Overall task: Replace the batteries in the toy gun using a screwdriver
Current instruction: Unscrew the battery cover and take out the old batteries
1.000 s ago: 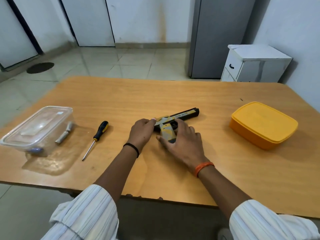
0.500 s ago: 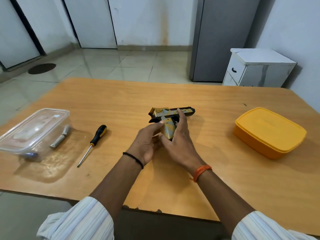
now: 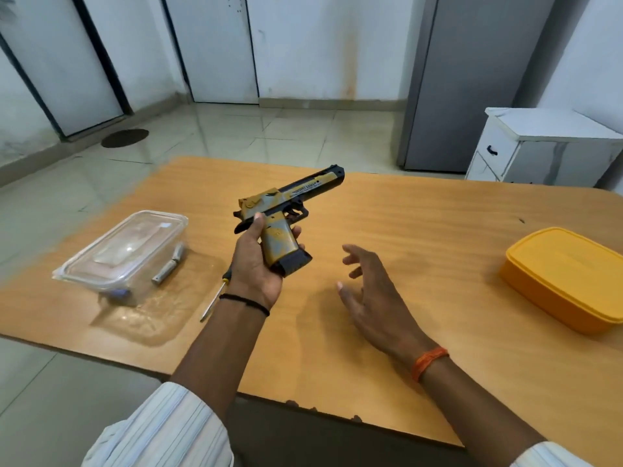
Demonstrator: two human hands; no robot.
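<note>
Holding toy gun (image 3: 290, 210) up by its grip, left hand (image 3: 259, 264) wraps it; right hand (image 3: 367, 291) spread wide, empty; keep grip firm, fetch screwdriver (image 3: 213, 299) near left.

White walls (image 3: 303, 45), pale tiled floor (image 3: 236, 136), grey fridge (image 3: 465, 82), white cabinet (image 3: 546, 146), wooden table (image 3: 421, 237)

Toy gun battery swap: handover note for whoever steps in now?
Left hand grips the toy gun by its grip, raised above the table, barrel pointing away.
Right hand open, holding nothing.
Screwdriver lies on the table, partly hidden by the left wrist.
Two batteries lie beside the clear lidded container.
Done: gun picked up.
Left: take the screwdriver, open the compartment, swap batteries, close.
</note>
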